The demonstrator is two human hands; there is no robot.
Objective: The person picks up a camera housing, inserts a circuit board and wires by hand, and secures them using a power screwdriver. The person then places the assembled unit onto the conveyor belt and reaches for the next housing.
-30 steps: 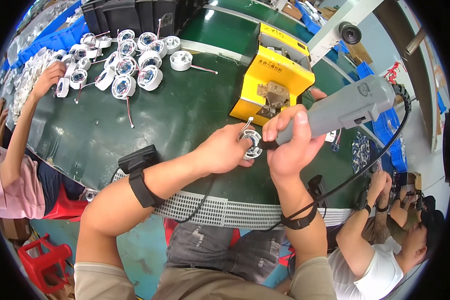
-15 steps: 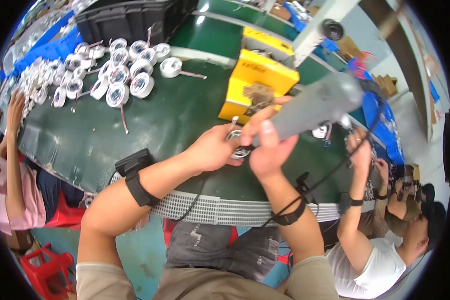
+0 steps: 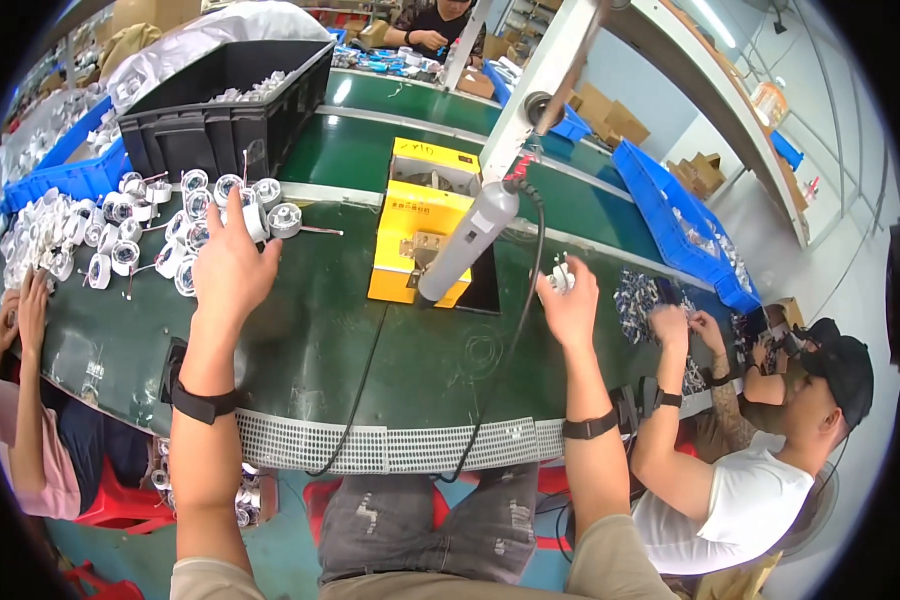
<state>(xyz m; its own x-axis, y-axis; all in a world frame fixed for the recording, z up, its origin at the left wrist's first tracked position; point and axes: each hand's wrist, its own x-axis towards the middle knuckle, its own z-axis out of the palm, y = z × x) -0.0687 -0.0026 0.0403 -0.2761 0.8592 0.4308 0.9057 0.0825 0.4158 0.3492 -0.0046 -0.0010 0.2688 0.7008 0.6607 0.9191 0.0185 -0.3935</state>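
Observation:
My left hand [image 3: 232, 265] reaches over the near side of a cluster of white round housings [image 3: 185, 250], some with thin wires. Its fingers are spread, and I cannot tell whether they touch a housing. Farther right, my right hand [image 3: 572, 312] is closed around a small white round housing [image 3: 562, 279], partly hidden by the fingers. Between my hands a grey cylindrical electric screwdriver [image 3: 472, 240] hangs tilted on its cable, in front of a yellow box-shaped machine [image 3: 398, 250]. Neither hand touches the screwdriver.
A black bin [image 3: 215, 135] of white parts stands at the far left, beside a blue crate [image 3: 65, 175]. Another blue crate [image 3: 685, 235] lies right. A black cable [image 3: 530, 300] crosses the green bench [image 3: 310, 380]. Co-workers' hands are at both sides.
My right hand has let go of the screwdriver, which now hangs, and moved right with a white housing. My left hand has gone from the middle to the cluster at left and opened.

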